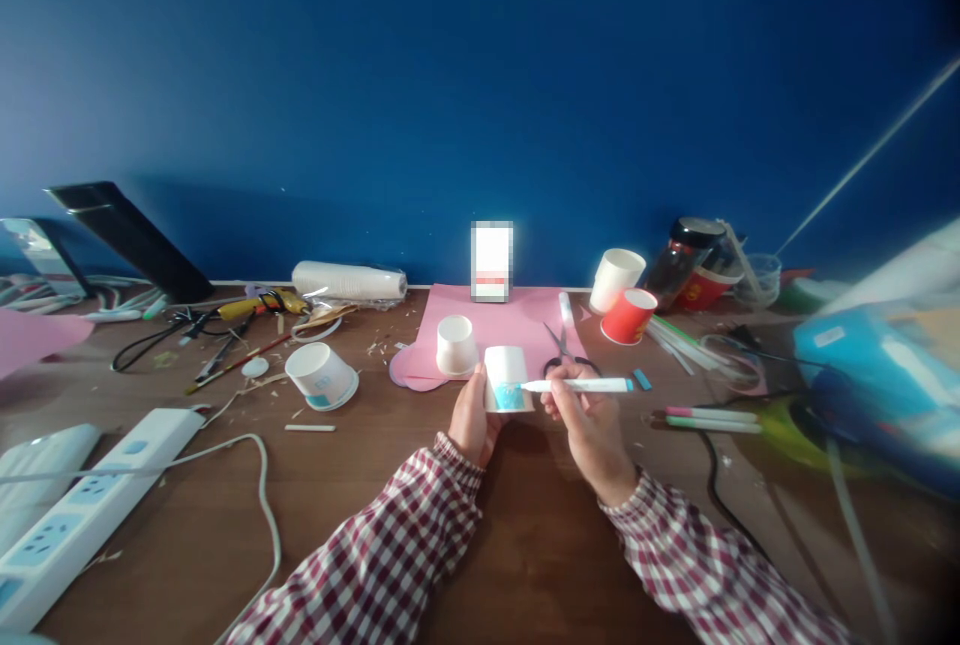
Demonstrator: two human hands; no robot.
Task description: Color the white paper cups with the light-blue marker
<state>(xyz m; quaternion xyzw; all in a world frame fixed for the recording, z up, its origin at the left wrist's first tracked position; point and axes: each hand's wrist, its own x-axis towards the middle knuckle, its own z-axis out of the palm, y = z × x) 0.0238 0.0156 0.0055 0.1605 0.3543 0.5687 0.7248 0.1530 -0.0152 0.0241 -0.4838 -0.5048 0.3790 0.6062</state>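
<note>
Paper cup [508, 377], white and upside down with a blue patch low on its side, stands mid-table at the pink sheet's [517, 320] near edge; my left hand [471, 417] grips it while my right hand [589, 415] pinches a blue-tipped marker [577, 385] against that patch

Left hand [472, 417] steadies a paper cup [507, 377]; right hand [589, 417] holds a marker [577, 385].

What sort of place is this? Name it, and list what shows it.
Probably a home craft desk: paper cups on pink paper, scissors, a glue gun, and a marker colouring a cup blue.
</note>
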